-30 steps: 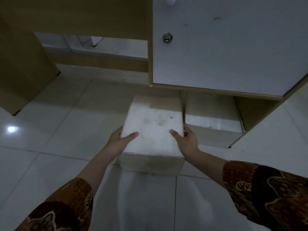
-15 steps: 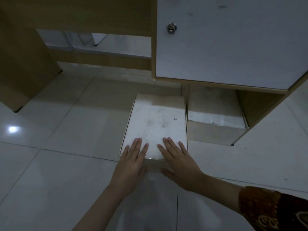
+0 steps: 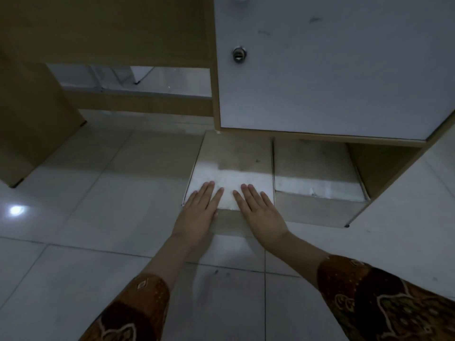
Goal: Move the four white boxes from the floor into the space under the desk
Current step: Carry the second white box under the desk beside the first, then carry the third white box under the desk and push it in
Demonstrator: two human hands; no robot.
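A white box [image 3: 234, 163] lies on the tiled floor with its far end under the desk's cabinet [image 3: 332, 70]. My left hand [image 3: 199, 210] and my right hand [image 3: 261, 210] rest flat, fingers spread, on the near edge of this box. Neither hand grips it. A second white box [image 3: 317, 178] sits to its right, tucked under the cabinet beside it, their sides close together. The far ends of both boxes are hidden under the cabinet.
The cabinet door has a round lock [image 3: 239, 54]. A wooden desk leg panel [image 3: 32, 124] stands at the left, with a low wooden rail [image 3: 138, 104] across the back of the knee space. A light reflection [image 3: 16, 210] shows on the glossy floor tiles.
My hands let go of the box's sides, laid flat on its near edge, and the box slid farther under the cabinet, alongside the right box.
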